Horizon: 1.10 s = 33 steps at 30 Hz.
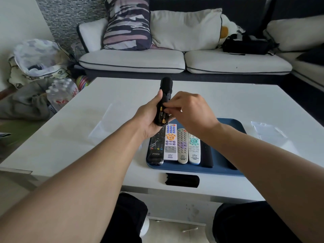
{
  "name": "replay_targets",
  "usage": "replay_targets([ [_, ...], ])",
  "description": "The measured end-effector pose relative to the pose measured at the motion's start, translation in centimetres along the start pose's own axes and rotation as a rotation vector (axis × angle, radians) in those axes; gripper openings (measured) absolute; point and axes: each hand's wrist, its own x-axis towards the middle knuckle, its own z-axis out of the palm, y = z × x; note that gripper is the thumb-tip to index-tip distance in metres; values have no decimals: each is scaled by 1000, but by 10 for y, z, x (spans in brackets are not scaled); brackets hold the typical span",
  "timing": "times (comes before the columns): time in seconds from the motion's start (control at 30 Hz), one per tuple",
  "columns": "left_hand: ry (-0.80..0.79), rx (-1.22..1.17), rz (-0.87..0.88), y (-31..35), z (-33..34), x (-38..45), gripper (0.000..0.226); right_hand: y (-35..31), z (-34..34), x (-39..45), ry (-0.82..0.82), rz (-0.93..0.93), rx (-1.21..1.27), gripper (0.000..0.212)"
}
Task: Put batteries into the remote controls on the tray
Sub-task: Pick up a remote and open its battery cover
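My left hand [149, 114] grips a black remote control [165, 95] above the blue tray [219, 168], its back turned up with the battery bay uncovered. A battery [162, 118] with gold markings lies in that bay. My right hand [191, 111] pinches at the bay with its fingertips; what they hold is hidden. On the tray lie several remotes: a black one [156, 149], a white one with orange keys [170, 142], a grey one [182, 146], a white one with teal keys [194, 148] and a dark one [206, 155]. A black battery cover [182, 180] lies on the table in front of the tray.
The white coffee table [78, 137] carries clear plastic wrappers, one at the left [101, 125] and one at the right [268, 130]. A sofa [175, 62] with cushions and a black bag [245, 44] stands behind. Bags and a pack of water bottles [61, 93] sit on the floor at left.
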Motion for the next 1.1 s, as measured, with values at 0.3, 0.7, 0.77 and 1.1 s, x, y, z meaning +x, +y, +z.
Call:
replay_targets([
  [0.3,0,-7,15,6,2,1,40,14,-3,-4,91,-63,12,11],
  [0.7,-62,61,-32,7,1,-7,39,11,4,-8,3,-166,54,13],
  [0.77,-71,74,-31,6,1,-8,38,11,5,-8,0,-170,56,12],
  [1.1,-67,103,-28,4,1,-9,34,8,2,-7,-51,-66,79,12],
])
